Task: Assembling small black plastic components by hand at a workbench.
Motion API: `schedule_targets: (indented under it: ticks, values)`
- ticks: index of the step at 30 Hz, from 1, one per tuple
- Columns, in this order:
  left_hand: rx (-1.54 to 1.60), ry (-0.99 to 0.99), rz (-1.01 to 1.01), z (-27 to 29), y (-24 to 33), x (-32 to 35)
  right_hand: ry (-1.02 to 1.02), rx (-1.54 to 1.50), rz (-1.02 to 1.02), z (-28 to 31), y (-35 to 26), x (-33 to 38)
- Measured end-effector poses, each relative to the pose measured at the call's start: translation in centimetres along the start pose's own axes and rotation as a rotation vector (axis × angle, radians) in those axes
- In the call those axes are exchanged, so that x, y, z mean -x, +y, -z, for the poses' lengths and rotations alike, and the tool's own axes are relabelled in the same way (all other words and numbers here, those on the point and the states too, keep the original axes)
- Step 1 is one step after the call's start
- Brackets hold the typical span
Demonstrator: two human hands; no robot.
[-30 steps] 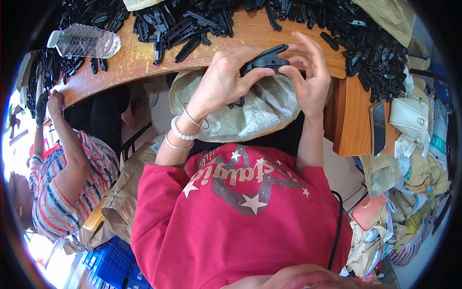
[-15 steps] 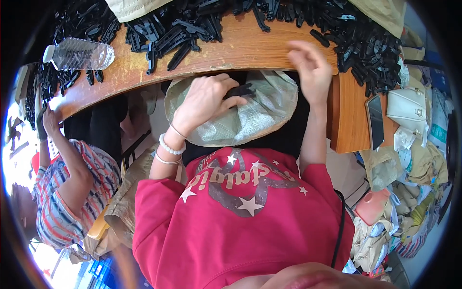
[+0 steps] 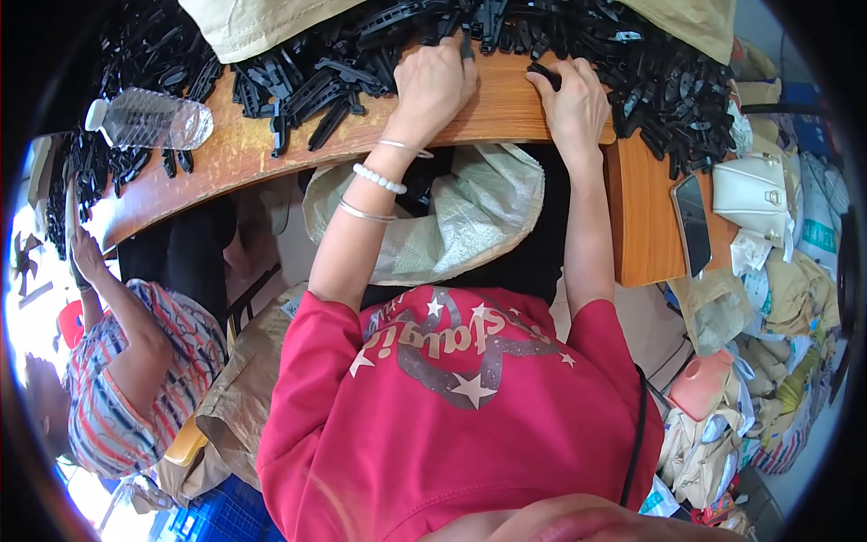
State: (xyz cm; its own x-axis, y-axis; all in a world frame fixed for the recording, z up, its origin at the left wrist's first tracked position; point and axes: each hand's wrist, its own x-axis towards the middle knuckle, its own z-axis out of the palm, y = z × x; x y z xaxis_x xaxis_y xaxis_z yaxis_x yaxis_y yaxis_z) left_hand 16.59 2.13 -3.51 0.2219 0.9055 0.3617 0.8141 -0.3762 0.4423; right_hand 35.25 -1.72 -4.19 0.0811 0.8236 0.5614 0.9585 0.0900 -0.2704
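My left hand [image 3: 433,86] pinches 1 black plastic piece [image 3: 467,43] at the pile's edge; right hand [image 3: 573,104] rests on the wooden table [image 3: 506,113], fingertips clasping another black part [image 3: 545,76].

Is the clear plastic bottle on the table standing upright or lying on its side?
Lying on its side: the clear plastic bottle rests lengthwise on the wooden table, its white cap pointing left.

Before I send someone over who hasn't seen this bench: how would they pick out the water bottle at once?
Start at the curved wooden table heaped with black plastic parts. Follow its edge to the person's left, well past the left hand. The bottle lies on its side there, the only clear, ribbed, white-capped thing among the black pieces.
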Motion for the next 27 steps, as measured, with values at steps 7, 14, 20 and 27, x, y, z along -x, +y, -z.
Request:
schedule_targets:
  ticks: [7,14,20,27]
  values:
    - [1.001,-0.354,0.366,2.9,0.0,3.2,-0.064,-1.05,-0.452,2.9,-4.7,1.2]
    - [1.263,-0.387,0.41,6.4,-0.2,4.7,-0.445,-1.432,-0.398,4.6,-6.0,1.8]
    - [0.935,-0.185,0.169,6.5,0.5,5.2,-0.331,-1.432,-0.402,4.0,-6.8,3.6]
    - [0.873,-0.286,0.096,7.2,0.8,6.0,-0.216,-1.5,-0.402,3.5,-7.1,4.2]
